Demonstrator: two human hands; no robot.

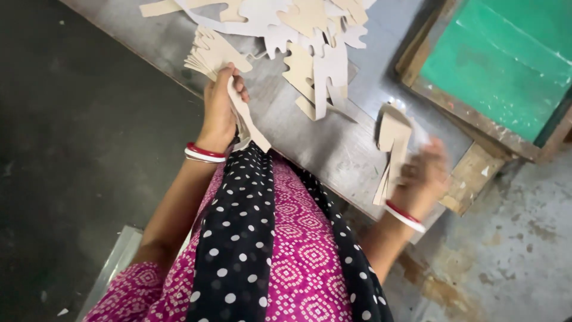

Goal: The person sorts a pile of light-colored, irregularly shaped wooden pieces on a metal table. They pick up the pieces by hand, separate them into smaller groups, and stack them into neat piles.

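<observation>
- Grey metal tabletop (357,140) carries loose cardboard cutouts (310,53) toward its far edge
- Left hand (219,110) closed on a fanned stack (211,56), keeping pieces together
- Right hand (424,173), blurred, grips a few cutouts (390,149) off the near edge

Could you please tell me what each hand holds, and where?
Left hand: fanned beige card cutouts, gripped low. Right hand: smaller beige cutouts, lower half.
</observation>
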